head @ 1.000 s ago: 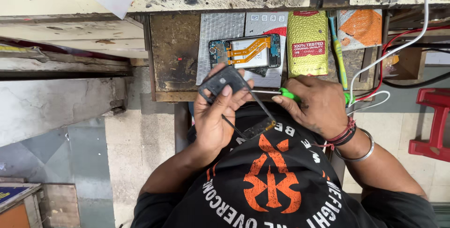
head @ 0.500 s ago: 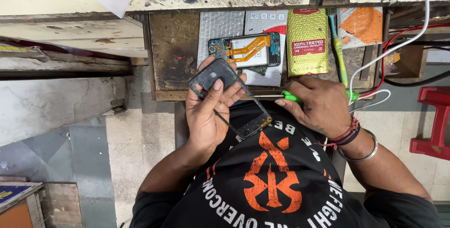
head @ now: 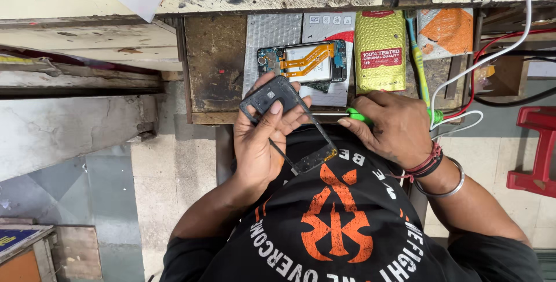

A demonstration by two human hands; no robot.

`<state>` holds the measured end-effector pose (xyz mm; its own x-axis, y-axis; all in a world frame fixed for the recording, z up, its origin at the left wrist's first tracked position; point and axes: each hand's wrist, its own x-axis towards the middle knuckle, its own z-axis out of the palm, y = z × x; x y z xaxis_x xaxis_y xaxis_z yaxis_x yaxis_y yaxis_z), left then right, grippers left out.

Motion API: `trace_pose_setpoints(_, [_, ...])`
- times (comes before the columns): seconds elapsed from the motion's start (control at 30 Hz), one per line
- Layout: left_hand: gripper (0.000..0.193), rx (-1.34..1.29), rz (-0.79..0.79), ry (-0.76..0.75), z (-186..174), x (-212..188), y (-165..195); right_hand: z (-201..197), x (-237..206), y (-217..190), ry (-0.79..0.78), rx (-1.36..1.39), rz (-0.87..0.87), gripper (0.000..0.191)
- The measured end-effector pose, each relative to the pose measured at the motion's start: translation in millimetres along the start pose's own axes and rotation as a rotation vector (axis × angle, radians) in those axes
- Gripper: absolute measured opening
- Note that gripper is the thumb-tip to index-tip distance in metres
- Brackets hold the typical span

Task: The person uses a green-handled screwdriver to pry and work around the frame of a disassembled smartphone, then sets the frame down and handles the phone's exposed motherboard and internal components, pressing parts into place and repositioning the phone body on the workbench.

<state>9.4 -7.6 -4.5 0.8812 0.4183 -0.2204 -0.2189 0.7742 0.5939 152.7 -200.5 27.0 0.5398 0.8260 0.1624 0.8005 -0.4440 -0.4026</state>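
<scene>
My left hand [head: 263, 143] grips a black phone middle frame [head: 289, 122] by its camera end; the frame runs down and right over my chest. My right hand [head: 394, 125] is closed on a green-handled screwdriver [head: 359, 115], whose thin metal shaft points left to the frame's top edge. Just beyond both hands, an opened phone [head: 302, 63] with orange flex cables lies on a pull-out wooden tray [head: 217, 62].
A yellow bubble-wrap pouch [head: 380, 50], silver bubble wrap [head: 271, 31], an orange-and-white pack [head: 445, 31] and a green toothbrush [head: 418, 64] lie on the tray. White and red cables [head: 489, 56] trail at right. A red stool [head: 536, 148] stands far right.
My left hand has tilted and raised the black frame toward the tray. My right hand with the screwdriver has stayed nearly in place.
</scene>
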Motion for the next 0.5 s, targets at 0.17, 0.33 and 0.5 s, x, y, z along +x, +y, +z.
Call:
trace_pose_setpoints(0.17, [0.051, -0.024, -0.031, 0.023, -0.4, -0.8, -0.2, 1.3, 0.8, 0.8, 0.006, 0.001, -0.005, 0.037])
trace_pose_setpoints(0.33, [0.050, -0.031, -0.029, 0.006, -1.5, -1.1, -2.2, 2.7, 1.1, 0.7, 0.013, 0.007, 0.002, 0.038])
trace_pose_setpoints(0.5, [0.048, -0.050, -0.034, -0.006, -3.0, -3.3, -4.6, 3.1, 2.2, 0.5, 0.018, 0.010, 0.013, 0.038])
